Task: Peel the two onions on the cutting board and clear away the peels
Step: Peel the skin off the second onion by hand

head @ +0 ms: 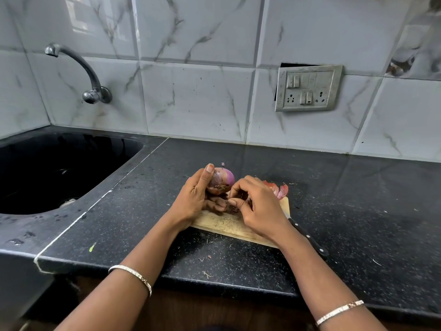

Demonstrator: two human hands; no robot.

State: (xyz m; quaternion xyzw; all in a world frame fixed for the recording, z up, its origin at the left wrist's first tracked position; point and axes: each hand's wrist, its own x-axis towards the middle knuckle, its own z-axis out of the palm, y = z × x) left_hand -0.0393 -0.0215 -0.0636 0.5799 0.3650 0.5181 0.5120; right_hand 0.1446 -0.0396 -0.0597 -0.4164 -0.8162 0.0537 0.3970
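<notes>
A purple onion [220, 180], partly peeled with its root end toward me, is gripped in my left hand [199, 197] just above the wooden cutting board [226, 223]. My right hand [256, 205] is beside it, its fingertips pinched at the onion's lower edge on a bit of skin. Reddish onion peels [278, 188] lie on the board behind my right hand. A second onion is hidden from view or cannot be made out.
A black-handled knife [309, 240] lies along the board's right edge, partly under my right wrist. A black sink [59, 173] with a wall tap [88, 75] is at the left. Small peel scraps dot the dark counter [358, 211]. A socket panel [307, 88] is on the tiled wall.
</notes>
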